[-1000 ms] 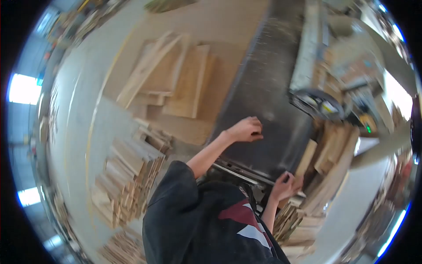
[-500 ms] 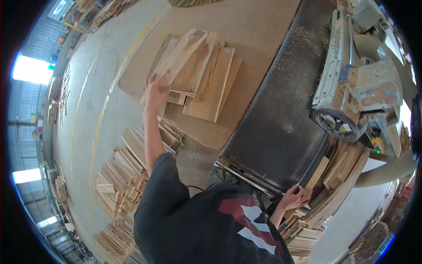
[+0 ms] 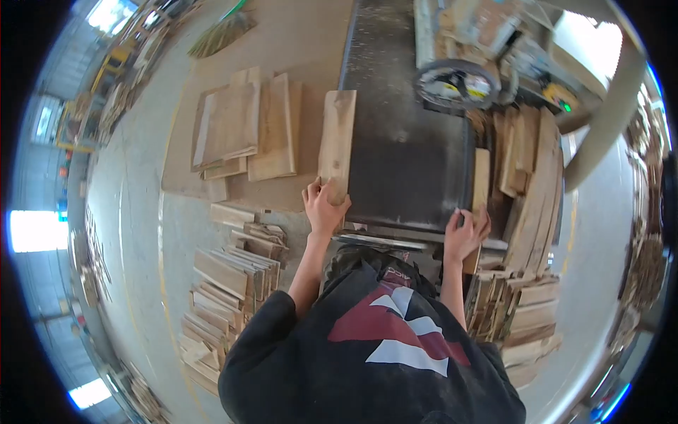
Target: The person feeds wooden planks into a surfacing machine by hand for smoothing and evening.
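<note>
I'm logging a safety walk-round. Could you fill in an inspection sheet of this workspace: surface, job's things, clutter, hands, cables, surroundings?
Surface: black belt, pale specks toward its far end.
Job's things: board at the belt's left edge; stack on the brown sheet.
Clutter: wood in a left pile and a right pile.
Left hand: grips the board's near end.
Right hand: at the belt's near right corner, by a strip; grip unclear.
Cables: nothing seen.
Surroundings: broom upper left, wheel beyond the belt's right side, duct at right.
</note>
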Tool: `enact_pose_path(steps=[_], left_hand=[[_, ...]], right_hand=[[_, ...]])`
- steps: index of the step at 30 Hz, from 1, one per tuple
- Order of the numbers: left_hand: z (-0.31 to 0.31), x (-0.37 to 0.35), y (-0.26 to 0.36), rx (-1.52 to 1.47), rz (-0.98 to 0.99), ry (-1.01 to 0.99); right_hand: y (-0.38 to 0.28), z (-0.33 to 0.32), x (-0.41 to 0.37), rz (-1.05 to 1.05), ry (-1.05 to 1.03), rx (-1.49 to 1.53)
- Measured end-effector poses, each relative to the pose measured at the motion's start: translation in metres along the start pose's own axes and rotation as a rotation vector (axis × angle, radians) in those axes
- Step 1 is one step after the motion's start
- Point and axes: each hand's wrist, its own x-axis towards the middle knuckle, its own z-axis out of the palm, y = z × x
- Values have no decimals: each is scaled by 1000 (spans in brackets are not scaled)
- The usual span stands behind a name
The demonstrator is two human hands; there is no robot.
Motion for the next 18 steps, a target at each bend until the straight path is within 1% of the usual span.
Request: enact_pose_path(steps=[1, 2, 4, 5, 6, 7, 8, 10, 11, 12, 14, 15, 17, 18], left_hand=[[4, -2, 6, -10, 48, 23], [8, -7, 13, -26, 74, 0], [15, -14, 29, -36, 79, -1], [17, -18, 36, -45, 98, -13], [19, -22, 44, -64, 131, -61], [22, -29, 50, -85, 162, -110], [26, -34, 56, -92, 175, -124], [34, -39, 69, -214, 107, -311], [37, -43, 81, -120, 101, -428], [46, -45, 92, -128, 119, -439], [65, -48, 114, -137, 241, -369], [73, -48, 122, -139, 226, -496], [85, -47, 138, -149, 240, -533], [89, -48, 144, -147, 236, -567]], right_hand=[[-1, -3, 2, 33, 12, -22], [-2, -7, 2, 23, -6, -5], [-1, -11, 1, 27, -17, 1], [-1, -11, 0, 0, 11, 81], [-1, -12, -3, -27, 37, 162], [-6, -23, -1, -59, 64, 159], [-7, -27, -8, -44, 67, 147], [-6, -37, -22, -25, -184, 622], [-8, -40, -32, 54, -417, 572], [-9, -41, -46, 139, -647, 520], [-2, -28, -74, 462, -989, 570], [1, -21, -88, 473, -973, 566], [6, -11, -107, 894, -1177, 939], [9, -11, -108, 897, -1168, 942]])
